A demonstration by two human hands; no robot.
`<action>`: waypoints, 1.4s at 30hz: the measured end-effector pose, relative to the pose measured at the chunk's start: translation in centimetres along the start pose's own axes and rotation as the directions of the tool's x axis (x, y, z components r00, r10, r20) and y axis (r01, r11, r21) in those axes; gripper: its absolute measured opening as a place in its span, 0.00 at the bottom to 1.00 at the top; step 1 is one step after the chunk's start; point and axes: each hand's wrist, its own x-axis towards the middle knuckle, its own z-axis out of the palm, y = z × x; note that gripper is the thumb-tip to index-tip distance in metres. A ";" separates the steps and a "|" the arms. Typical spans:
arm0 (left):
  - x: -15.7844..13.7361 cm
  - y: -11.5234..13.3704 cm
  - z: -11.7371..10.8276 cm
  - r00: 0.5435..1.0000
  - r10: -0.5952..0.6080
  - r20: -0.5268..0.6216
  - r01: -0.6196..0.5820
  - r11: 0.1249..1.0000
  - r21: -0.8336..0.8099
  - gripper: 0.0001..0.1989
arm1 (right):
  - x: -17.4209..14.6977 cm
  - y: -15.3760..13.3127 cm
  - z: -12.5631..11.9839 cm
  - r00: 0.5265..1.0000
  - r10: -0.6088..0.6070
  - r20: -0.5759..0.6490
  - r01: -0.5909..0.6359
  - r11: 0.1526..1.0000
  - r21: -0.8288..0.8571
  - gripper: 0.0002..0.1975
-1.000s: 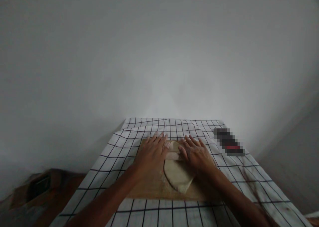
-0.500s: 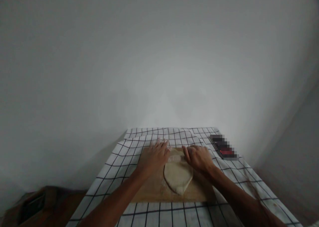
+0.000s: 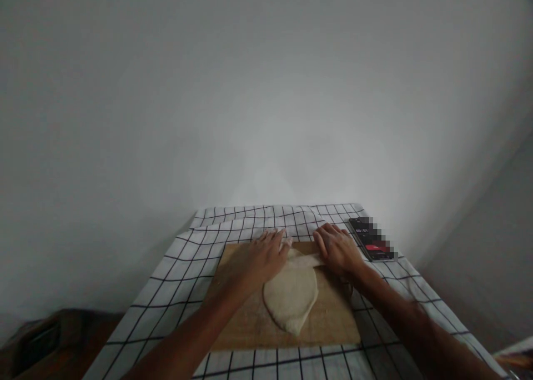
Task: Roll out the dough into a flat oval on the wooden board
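A flattened piece of pale dough (image 3: 290,299) lies on a wooden board (image 3: 328,324), with a pointed lip toward me. Across the dough's far part runs a pale rolling pin (image 3: 306,261), dusted whitish. My left hand (image 3: 268,256) is over the pin's left end, its fingers pointing away from me and whitened at the tips. On the other end, my right hand (image 3: 337,249) is closed with bent fingers. Both ends of the pin are hidden beneath my hands.
A white cloth with black grid lines (image 3: 166,305) covers the table. At the right edge lies a phone (image 3: 368,240), partly pixelated. A wall stands close behind the table. Some dark brown furniture (image 3: 54,338) is low at the left.
My hands have moved farther apart, my right hand shifting right and slightly away. More of the rolling pin shows between them. The view has shifted a little, showing more of the board.
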 end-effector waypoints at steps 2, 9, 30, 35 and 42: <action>0.5 -0.1 0.0 1.000 -0.026 0.018 0.025 0.999 0.026 0.17 | 2.2 1.0 0.7 0.998 -0.060 0.034 0.059 0.998 0.025 0.21; -0.7 1.9 -0.6 0.989 -0.138 -0.051 0.139 0.990 0.006 0.20 | 0.4 1.9 1.6 0.978 -0.189 0.090 0.185 0.981 0.057 0.20; 1.5 0.3 0.2 0.993 -0.113 -0.024 0.114 0.993 0.015 0.18 | 3.7 0.9 1.6 0.993 -0.005 0.118 0.005 1.000 -0.001 0.25; 1.3 -0.2 0.1 0.997 -0.073 -0.019 0.074 0.997 0.036 0.17 | 4.6 1.1 1.7 0.983 -0.106 0.150 0.104 0.994 0.023 0.22; -0.3 1.9 -0.5 0.993 -0.114 -0.041 0.114 0.993 -0.003 0.19 | -2.8 0.4 0.8 0.989 -0.110 0.100 0.104 0.993 0.062 0.22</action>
